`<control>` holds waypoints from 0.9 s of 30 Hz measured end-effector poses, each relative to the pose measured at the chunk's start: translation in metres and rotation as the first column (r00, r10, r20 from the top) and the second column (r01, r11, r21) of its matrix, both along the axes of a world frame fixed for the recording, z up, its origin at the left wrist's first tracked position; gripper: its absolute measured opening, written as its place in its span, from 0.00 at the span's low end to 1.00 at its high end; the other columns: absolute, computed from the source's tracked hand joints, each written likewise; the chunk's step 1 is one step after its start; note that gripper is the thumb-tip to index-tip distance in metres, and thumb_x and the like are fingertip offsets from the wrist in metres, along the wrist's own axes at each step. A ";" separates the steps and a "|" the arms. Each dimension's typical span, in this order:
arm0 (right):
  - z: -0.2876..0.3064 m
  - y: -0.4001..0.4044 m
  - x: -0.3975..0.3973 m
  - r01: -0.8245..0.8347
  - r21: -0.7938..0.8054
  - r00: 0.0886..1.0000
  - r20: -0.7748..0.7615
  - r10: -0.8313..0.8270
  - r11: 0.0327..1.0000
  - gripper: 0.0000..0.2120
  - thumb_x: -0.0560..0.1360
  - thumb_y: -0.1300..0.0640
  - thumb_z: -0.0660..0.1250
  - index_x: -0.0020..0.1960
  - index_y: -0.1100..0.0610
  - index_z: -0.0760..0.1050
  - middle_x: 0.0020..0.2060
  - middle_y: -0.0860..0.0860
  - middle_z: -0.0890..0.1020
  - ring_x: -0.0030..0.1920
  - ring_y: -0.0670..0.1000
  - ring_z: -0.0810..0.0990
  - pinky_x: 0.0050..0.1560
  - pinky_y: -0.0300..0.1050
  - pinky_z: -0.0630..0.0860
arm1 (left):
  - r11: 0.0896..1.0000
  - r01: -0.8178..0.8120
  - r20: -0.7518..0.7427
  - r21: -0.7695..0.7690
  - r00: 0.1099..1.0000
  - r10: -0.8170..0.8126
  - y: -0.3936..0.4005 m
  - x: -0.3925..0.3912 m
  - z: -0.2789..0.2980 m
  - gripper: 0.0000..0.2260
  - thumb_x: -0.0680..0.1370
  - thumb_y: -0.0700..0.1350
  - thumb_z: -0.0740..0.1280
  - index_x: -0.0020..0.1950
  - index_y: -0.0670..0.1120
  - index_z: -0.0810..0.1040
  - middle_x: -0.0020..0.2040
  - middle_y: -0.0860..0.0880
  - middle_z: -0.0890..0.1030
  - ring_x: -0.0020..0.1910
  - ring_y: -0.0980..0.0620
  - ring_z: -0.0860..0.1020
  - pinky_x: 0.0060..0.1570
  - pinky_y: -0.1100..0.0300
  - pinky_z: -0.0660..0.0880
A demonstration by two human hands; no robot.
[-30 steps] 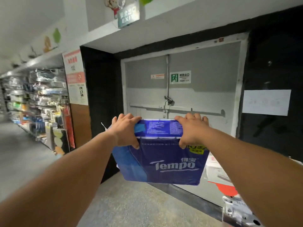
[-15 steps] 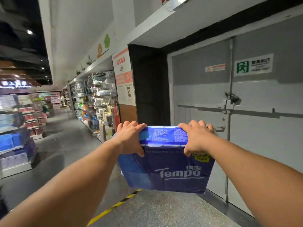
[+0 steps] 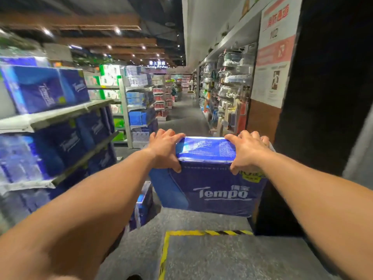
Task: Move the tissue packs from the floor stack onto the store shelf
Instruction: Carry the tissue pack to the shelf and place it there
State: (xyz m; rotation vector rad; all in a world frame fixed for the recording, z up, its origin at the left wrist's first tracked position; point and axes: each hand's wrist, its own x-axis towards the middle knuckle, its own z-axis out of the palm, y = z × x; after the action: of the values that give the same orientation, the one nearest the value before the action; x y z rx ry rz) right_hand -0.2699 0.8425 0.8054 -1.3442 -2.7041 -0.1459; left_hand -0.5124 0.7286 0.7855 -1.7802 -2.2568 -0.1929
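A blue Tempo tissue pack (image 3: 210,184) hangs in the air at chest height in front of me. My left hand (image 3: 164,150) grips its top left corner, and my right hand (image 3: 245,151) grips its top right corner, fingers over the far edge and thumbs on the near face. The store shelf (image 3: 58,116) stands at the left, its boards filled with more blue Tempo packs (image 3: 43,89). Low on the floor beside the shelf, partly hidden by my left forearm, stand a few stacked blue packs (image 3: 143,207).
An aisle runs ahead between shelving units (image 3: 139,110) on the left and a wall rack of goods (image 3: 226,96) on the right. A dark wall (image 3: 323,98) with a poster (image 3: 272,51) stands at the right. Yellow-black tape (image 3: 201,233) marks the grey floor below.
My view has swung left, from the grey exit door to the aisle and the tissue shelf. Both hands keep the same hold on the pack throughout.
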 end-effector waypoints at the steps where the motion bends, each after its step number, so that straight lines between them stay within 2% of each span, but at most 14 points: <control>1: 0.000 0.017 -0.023 -0.041 0.001 0.999 0.007 0.041 0.999 0.54 0.61 0.40 0.79 0.79 0.40 0.53 0.68 0.53 0.66 0.70 0.59 0.62 0.67 0.60 0.62 | 0.999 -0.042 0.000 -0.005 0.999 0.042 0.008 -0.020 0.001 0.52 0.59 0.64 0.79 0.78 0.57 0.60 0.65 0.50 0.69 0.64 0.45 0.65 0.67 0.44 0.64; 7: -0.010 0.105 -0.167 -0.248 -0.015 0.969 -0.003 0.248 0.969 0.54 0.60 0.40 0.79 0.79 0.39 0.53 0.66 0.53 0.68 0.67 0.59 0.64 0.65 0.59 0.63 | 0.971 -0.237 -0.028 -0.025 0.971 0.236 0.049 -0.137 0.001 0.52 0.58 0.66 0.78 0.78 0.57 0.60 0.68 0.50 0.69 0.66 0.44 0.65 0.68 0.41 0.63; 11: -0.013 0.152 -0.253 -0.360 -0.005 0.932 -0.033 0.360 0.933 0.51 0.59 0.42 0.77 0.76 0.40 0.56 0.62 0.53 0.69 0.65 0.58 0.65 0.64 0.58 0.64 | 0.940 -0.340 -0.040 -0.033 0.940 0.339 0.074 -0.207 0.005 0.53 0.57 0.67 0.77 0.78 0.58 0.59 0.67 0.50 0.69 0.65 0.45 0.65 0.68 0.41 0.64; 15: 0.000 0.195 -0.332 -0.470 -0.035 0.882 -0.054 0.468 0.882 0.51 0.59 0.42 0.77 0.77 0.39 0.56 0.64 0.53 0.68 0.67 0.58 0.64 0.68 0.60 0.63 | 0.893 -0.449 -0.030 -0.036 0.893 0.448 0.094 -0.259 0.018 0.52 0.58 0.67 0.77 0.78 0.58 0.59 0.66 0.50 0.69 0.64 0.45 0.65 0.67 0.42 0.64; 20: 0.008 0.242 -0.437 -0.609 -0.030 0.792 -0.080 0.606 0.792 0.52 0.60 0.43 0.78 0.78 0.38 0.55 0.67 0.54 0.67 0.70 0.60 0.63 0.70 0.63 0.62 | 0.814 -0.581 -0.051 -0.005 0.813 0.580 0.118 -0.328 0.028 0.51 0.58 0.66 0.78 0.77 0.59 0.60 0.65 0.50 0.70 0.64 0.46 0.66 0.66 0.44 0.64; 27: 0.039 0.296 -0.583 -0.778 0.082 0.614 -0.118 0.781 0.623 0.51 0.60 0.43 0.77 0.78 0.39 0.55 0.70 0.55 0.66 0.72 0.62 0.61 0.70 0.62 0.60 | 0.641 -0.761 -0.144 0.096 0.627 0.766 0.148 -0.415 0.062 0.51 0.55 0.67 0.77 0.76 0.59 0.64 0.65 0.49 0.73 0.62 0.44 0.70 0.59 0.47 0.69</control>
State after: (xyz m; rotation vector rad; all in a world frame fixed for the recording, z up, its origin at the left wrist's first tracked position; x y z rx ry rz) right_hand -0.8525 1.1382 0.8445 -0.0406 -2.8555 0.0109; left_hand -0.9279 0.8768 0.8471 -0.6299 -2.6209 0.1048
